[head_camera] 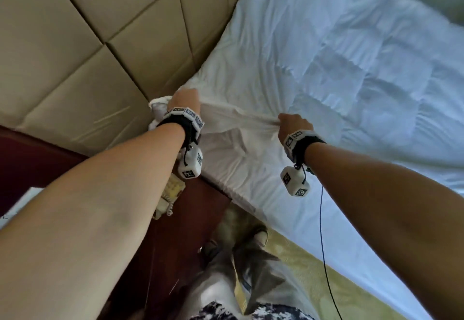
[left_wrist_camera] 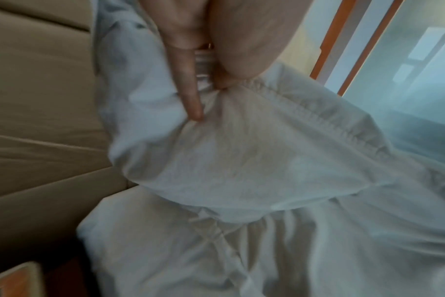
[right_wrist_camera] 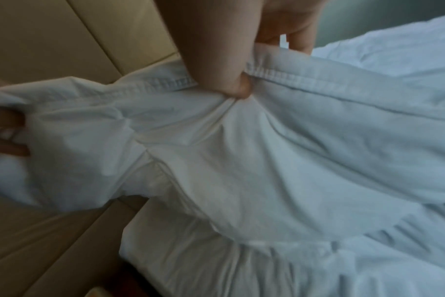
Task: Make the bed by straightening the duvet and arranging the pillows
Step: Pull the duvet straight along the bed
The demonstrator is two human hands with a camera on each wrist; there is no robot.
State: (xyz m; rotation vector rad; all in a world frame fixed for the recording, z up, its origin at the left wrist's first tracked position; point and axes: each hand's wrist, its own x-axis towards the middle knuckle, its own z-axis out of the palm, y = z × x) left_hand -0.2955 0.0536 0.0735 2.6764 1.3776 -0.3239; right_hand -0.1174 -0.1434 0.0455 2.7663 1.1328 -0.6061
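Observation:
A white duvet [head_camera: 339,68] covers the bed, rumpled toward the far right. My left hand [head_camera: 184,101] grips its corner, bunched up by the headboard. My right hand [head_camera: 293,122] pinches the hemmed edge a short way along, and the cloth between the hands is pulled taut and lifted off the mattress. In the left wrist view my left hand [left_wrist_camera: 203,84] clasps gathered white cloth [left_wrist_camera: 241,156]. In the right wrist view my right hand [right_wrist_camera: 231,80] holds the stitched hem [right_wrist_camera: 292,77], thumb on top. No pillows are in view.
A beige padded headboard [head_camera: 88,43] fills the upper left. A dark wooden nightstand [head_camera: 190,219] with a corded phone [head_camera: 170,194] stands below my left arm. My legs and shoes [head_camera: 251,239] stand on patterned carpet beside the bed. A black cable [head_camera: 324,244] hangs from my right wrist.

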